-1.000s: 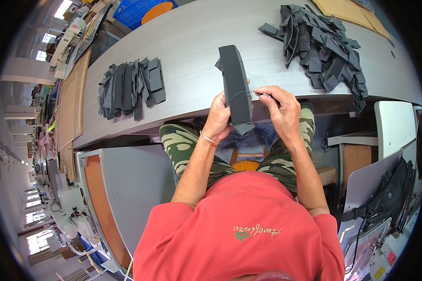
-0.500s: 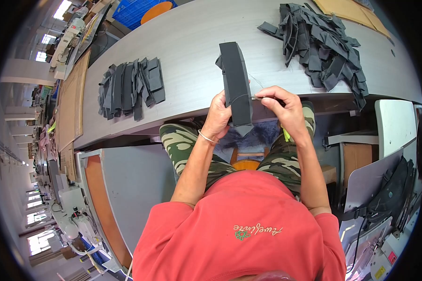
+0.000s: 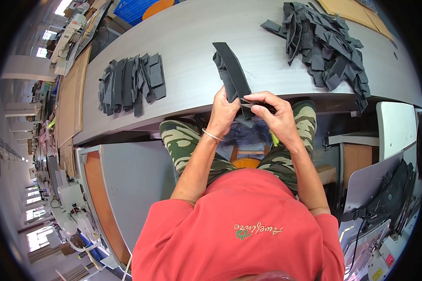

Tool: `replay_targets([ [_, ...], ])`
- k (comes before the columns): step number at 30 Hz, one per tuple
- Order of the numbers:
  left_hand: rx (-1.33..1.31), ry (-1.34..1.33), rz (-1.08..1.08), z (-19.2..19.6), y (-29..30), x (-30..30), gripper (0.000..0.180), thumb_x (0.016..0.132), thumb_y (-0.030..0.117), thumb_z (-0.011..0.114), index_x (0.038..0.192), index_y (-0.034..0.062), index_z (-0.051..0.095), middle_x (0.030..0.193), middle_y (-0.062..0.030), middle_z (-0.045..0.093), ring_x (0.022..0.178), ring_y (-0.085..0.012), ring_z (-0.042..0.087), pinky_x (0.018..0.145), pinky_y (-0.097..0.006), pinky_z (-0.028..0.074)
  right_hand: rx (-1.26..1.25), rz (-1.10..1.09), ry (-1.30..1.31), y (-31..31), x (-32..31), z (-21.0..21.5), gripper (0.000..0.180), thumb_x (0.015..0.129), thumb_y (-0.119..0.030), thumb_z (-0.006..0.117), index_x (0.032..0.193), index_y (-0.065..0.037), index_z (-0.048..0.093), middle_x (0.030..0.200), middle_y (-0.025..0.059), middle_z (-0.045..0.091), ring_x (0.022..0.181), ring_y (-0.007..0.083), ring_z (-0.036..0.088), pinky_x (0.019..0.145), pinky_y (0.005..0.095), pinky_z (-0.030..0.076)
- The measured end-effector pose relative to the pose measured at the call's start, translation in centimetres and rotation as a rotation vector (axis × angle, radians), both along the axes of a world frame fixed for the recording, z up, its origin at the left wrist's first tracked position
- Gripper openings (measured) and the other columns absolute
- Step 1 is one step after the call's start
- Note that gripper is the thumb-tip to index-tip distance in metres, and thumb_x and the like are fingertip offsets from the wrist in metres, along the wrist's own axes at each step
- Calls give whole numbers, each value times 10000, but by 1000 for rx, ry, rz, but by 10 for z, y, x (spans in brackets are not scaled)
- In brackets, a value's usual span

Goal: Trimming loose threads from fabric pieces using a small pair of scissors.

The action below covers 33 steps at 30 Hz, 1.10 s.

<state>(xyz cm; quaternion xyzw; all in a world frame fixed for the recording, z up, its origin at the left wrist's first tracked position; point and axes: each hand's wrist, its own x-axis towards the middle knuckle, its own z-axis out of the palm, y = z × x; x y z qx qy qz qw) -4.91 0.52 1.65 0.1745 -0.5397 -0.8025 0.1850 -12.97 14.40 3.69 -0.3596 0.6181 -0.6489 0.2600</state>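
Observation:
My left hand (image 3: 224, 112) grips a dark grey fabric strip (image 3: 234, 70) near its lower end. The strip looks folded and layered, and its far end stands out over the table edge. Close against it, my right hand (image 3: 277, 114) is closed around small thread snips (image 3: 247, 104), whose metal blades point at the strip beside my left thumb. Most of the snips' handle is hidden in my fingers. A yellow-green piece (image 3: 274, 138) hangs below my right palm.
On the pale table (image 3: 187, 61) a row of grey strips (image 3: 131, 84) lies to the left. A larger tangled heap of strips (image 3: 326, 49) is at the far right, partly over the edge. A grey cabinet (image 3: 136, 173) stands left of my legs; a white panel (image 3: 396, 129) stands right.
The strip has turned, now showing its folded side edge. My right hand has moved left with the snips, bringing their tips right up to the strip by my left thumb.

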Motion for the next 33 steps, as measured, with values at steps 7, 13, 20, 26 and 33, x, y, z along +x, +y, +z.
replay_targets([
  [7, -29, -86, 69, 5, -2, 1, 132, 897, 91, 586, 1006, 30, 541, 880, 6, 576, 775, -65, 547, 679, -223, 473, -395, 44, -462, 13, -7, -2, 324, 855, -134, 655, 1148, -12, 591, 884, 3, 528, 803, 65, 477, 723, 185, 380],
  [13, 93, -92, 0, 1, -2, 3, 179, 922, 174, 583, 1023, 32, 545, 883, -3, 584, 764, -68, 564, 653, -223, 478, -65, -24, -11, 8, -1, 3, 506, 709, -85, 760, 1185, -122, 593, 968, 13, 497, 877, 118, 515, 766, 245, 451],
  [20, 107, -92, -24, 0, 1, 4, 243, 915, 188, 601, 1083, 22, 547, 891, -15, 596, 770, -79, 581, 661, -228, 488, 67, -179, 363, 2, 10, 7, 465, 688, -38, 740, 1132, -121, 627, 1056, 44, 568, 945, 147, 580, 766, 272, 488],
  [26, 59, -107, -272, 15, 5, 8, 310, 832, 81, 663, 1100, -13, 539, 904, -55, 619, 809, -124, 597, 745, -255, 489, -48, -243, 13, 1, -6, -1, 115, 805, -25, 641, 918, -10, 661, 750, 60, 610, 654, 116, 592, 607, 265, 471],
  [33, -167, -271, -413, 25, 3, 17, 314, 779, 79, 720, 1047, -7, 580, 894, -45, 629, 804, -107, 584, 753, -246, 476, 12, -373, 11, -4, -18, -13, 150, 833, -128, 648, 803, 15, 612, 574, 4, 457, 585, 63, 374, 517, 262, 336],
])
